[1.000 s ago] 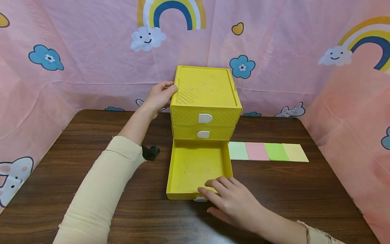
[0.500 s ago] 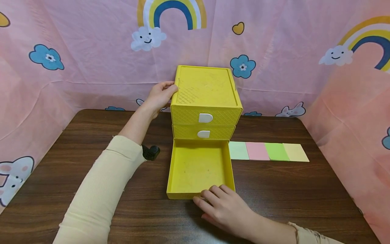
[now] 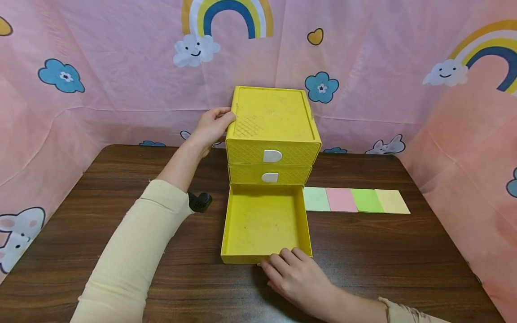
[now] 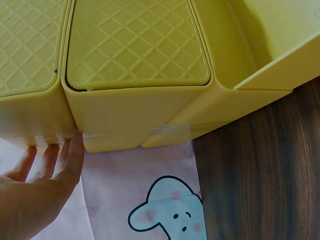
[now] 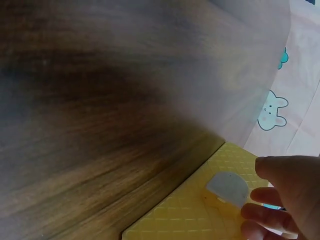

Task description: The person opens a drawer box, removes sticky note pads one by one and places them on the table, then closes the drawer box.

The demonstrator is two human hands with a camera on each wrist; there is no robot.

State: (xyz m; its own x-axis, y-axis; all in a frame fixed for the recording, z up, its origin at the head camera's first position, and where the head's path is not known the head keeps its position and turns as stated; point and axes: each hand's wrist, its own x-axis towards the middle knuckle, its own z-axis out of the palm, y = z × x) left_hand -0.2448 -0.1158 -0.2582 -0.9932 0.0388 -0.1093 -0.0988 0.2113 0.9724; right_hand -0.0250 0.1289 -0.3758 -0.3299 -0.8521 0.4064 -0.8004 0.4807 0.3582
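Note:
A yellow drawer cabinet [image 3: 272,114] stands upright on the table, its two upper drawers closed and its lowest drawer [image 3: 264,224] pulled out, with nothing inside. My left hand [image 3: 212,128] touches the cabinet's left side near the top; in the left wrist view its fingertips [image 4: 75,150] press on that side wall. My right hand [image 3: 296,280] is at the right part of the low drawer's front, fingers loosely bent by the rim. The right wrist view shows the white drawer handle [image 5: 228,187] beside these fingers, with no grip on it visible.
Right of the cabinet, several square coloured paper pads [image 3: 342,200] lie in a row on the dark wooden table [image 3: 363,260]. A pink patterned cloth [image 3: 133,80] hangs behind and along both sides. A black device [image 3: 199,202] shows at my left forearm.
My right hand has moved down and slightly left, from over the drawer's front corner to its front edge, its fingers bending more. The left hand and the drawer have stayed in place.

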